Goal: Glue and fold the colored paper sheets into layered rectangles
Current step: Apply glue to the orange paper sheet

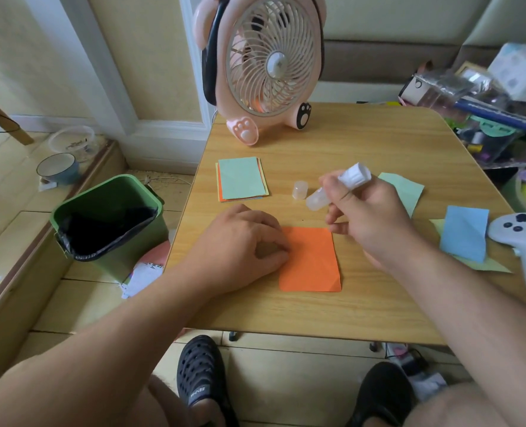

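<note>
- The orange paper [311, 260] lies flat near the front middle of the desk [363, 140]. There is bare wood all around it, and more in front up to the near edge.
- The left hand [240, 241] rests on the paper's left edge with curled fingers. It hides that edge, so I cannot tell if it pinches the paper.
- The right hand [366, 217] grips the glue stick [338, 186] above the paper's far right corner. The clear end points down and left.
- The cap [300, 189] stands just beside the stick.
- The paper pile [241, 178] sits far left, near the desk's left edge.
- A blue paper [464, 232] and a green paper [406, 189] lie on the right.
- A fan [267, 63] stands at the far edge.
- A bin [107, 220] sits on the floor to the left.
- The shoe [200, 383] has writing too small to read.
</note>
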